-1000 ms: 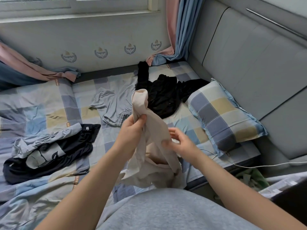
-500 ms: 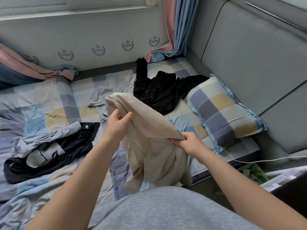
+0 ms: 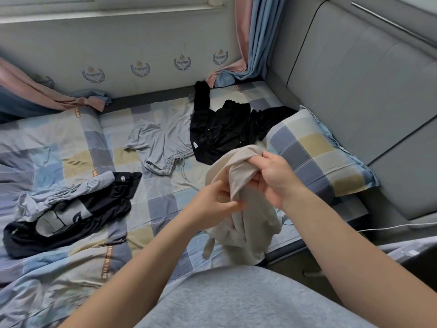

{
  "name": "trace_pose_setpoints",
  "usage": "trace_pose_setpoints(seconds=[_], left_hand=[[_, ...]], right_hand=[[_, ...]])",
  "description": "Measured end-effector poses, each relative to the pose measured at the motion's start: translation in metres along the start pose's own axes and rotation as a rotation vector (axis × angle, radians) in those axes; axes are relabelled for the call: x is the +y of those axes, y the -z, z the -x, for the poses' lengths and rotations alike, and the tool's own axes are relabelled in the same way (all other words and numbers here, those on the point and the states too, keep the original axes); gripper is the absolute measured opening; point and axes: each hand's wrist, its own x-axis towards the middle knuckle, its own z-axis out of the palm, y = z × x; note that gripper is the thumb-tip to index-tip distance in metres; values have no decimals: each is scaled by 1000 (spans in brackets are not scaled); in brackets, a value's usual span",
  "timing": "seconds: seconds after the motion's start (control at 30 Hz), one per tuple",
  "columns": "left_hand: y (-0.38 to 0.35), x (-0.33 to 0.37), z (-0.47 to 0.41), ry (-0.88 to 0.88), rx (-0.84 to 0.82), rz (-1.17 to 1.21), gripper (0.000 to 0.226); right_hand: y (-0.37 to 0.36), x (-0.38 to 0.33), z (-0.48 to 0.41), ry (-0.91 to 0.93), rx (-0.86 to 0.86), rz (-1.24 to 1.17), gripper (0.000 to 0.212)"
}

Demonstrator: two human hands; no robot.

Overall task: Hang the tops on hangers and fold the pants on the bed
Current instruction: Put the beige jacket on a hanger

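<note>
Both hands have drawn together, left hand and right hand gripping the beige garment

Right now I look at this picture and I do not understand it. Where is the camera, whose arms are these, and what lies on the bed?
There is no machine: a person wears a wide-angle camera on the head, so you look down along their own arms. The left hand and the right hand both grip a beige garment, held above the checked bed. On the bed lie a black top, a pale grey-blue garment with a drawstring, a navy and grey bundle of clothes, and a checked pillow.
</note>
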Motion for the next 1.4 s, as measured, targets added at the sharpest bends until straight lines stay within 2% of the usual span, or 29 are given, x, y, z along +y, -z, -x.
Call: trace_pose_setpoints(seconds=[0.07,0.17,0.27,0.37,0.43,0.47,0.53,0.57,0.63,0.67,0.7,0.73,0.8,0.83,0.97,1.07,1.13,1.27,1.33,1.4], left_hand=[[-6,0,-2,-10,30,-41,20],[-12,-10,-8,45,159,-78,23],[-8,-19,-13,37,244,75,20],[-1,-17,-10,-50,316,350,40],[6,-16,-11,11,389,484,36],[10,-16,-11,60,418,558,28],[19,-13,-11,152,445,732,14],[23,-10,-12,179,442,809,16],[32,-1,-10,195,427,913,20],[36,3,-10,202,420,944,21],[39,7,-10,206,415,971,23],[42,11,-9,208,414,993,24],[46,14,-8,216,439,1026,24],[48,14,-7,221,456,1040,23],[54,2,-6,272,490,1002,25],[52,-14,-8,348,451,777,15],[43,-21,-8,359,363,638,33],[16,-26,-7,136,108,303,70],[0,-24,-8,-11,-35,215,71],[-14,-22,-12,-103,-75,141,61]], right_hand=[[-7,-5,5,7,-61,-92,14],[-14,-9,8,13,-141,-189,18],[-14,-10,9,37,-192,-227,20],[-5,4,4,69,-170,-119,13],[5,22,0,99,-105,94,15],[11,34,-1,90,-100,229,31],[22,62,1,10,-164,488,83],[25,77,2,-34,-200,596,107],[25,106,3,-83,-225,766,131],[24,119,4,-87,-208,822,132],[24,130,2,-88,-176,851,123],[25,137,0,-83,-138,845,103],[35,141,-7,-40,-34,846,36],[42,139,-9,-29,2,871,14],[63,103,-15,-3,128,897,30],[68,64,-17,103,153,873,20],[63,39,-16,205,117,846,13],[35,3,-5,306,-19,780,8],[22,-7,1,319,-87,741,8],[12,-14,5,340,-140,713,7]])
